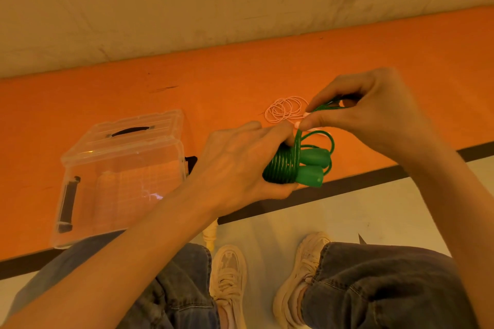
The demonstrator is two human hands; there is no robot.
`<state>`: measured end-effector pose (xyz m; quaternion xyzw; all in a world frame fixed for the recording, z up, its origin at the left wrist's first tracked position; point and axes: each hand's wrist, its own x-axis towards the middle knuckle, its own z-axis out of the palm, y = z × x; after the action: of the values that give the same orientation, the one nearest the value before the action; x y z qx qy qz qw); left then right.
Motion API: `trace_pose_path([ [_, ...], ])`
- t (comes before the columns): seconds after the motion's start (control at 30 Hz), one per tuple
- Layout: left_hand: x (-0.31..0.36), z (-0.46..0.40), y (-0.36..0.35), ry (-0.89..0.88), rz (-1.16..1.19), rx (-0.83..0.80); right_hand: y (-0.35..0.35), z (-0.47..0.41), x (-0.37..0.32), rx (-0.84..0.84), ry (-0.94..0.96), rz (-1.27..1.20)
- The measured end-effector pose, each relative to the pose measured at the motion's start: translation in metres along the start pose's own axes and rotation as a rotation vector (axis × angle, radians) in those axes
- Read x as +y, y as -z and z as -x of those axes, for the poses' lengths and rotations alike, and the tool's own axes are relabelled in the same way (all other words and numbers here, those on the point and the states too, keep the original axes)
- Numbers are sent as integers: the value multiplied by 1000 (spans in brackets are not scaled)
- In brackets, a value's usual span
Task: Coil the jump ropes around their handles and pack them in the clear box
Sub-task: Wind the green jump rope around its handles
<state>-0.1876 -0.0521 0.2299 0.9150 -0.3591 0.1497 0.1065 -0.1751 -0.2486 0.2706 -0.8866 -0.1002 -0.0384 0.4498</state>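
Two green handles (311,168) side by side, lower-right-pointing.

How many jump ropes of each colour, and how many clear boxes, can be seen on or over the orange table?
Green jump rope, held in both hands: 1
Pink jump rope, coiled on the table: 1
Clear box, lid open: 1
Total: 3

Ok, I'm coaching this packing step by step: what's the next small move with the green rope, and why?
Probably wind the loose end once more around the handles and tuck it in. The left hand grips the green rope, already coiled around its paired handles, while the right hand pinches a loose loop above them. The clear box stands open beside them.
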Motion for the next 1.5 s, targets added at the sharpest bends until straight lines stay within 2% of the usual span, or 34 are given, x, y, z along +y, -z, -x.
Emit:
trace_pose_path([
  [0.17, -3, -1, 4, 69, 214, -57, -7, -10, 12, 4, -94, -97],
  [0.37, -12, 2, 2, -62, 172, -20, -13, -13, 18, -56, -154, -168],
  [0.67, -19, 4, 11, 10, 497, -49, -7, -10, 32, -160, -174, -207],
  [0.77, -20, 4, 14, 34, 554, -42, -5, -10, 41, -154, -280, -362],
  [0.9, -14, 4, 16, 79, 602, -3, -9, -12, 43, -52, -380, -540],
  [1.0, -14, 3, 16, 93, 606, 54, -13, -10, 46, -105, -485, -605],
  [1.13, -14, 0, 16, 149, 624, 132, -21, -5, 42, -273, -556, -458],
  [1.33, -12, 2, 16, 302, 586, 199, -26, 1, 29, -455, -536, -372],
  [1.4, -13, 1, 16, 339, 527, 210, -27, 2, 23, -452, -543, -373],
  [1.5, -15, -1, 16, 392, 521, 215, -31, 6, 16, -282, -506, -376],
])
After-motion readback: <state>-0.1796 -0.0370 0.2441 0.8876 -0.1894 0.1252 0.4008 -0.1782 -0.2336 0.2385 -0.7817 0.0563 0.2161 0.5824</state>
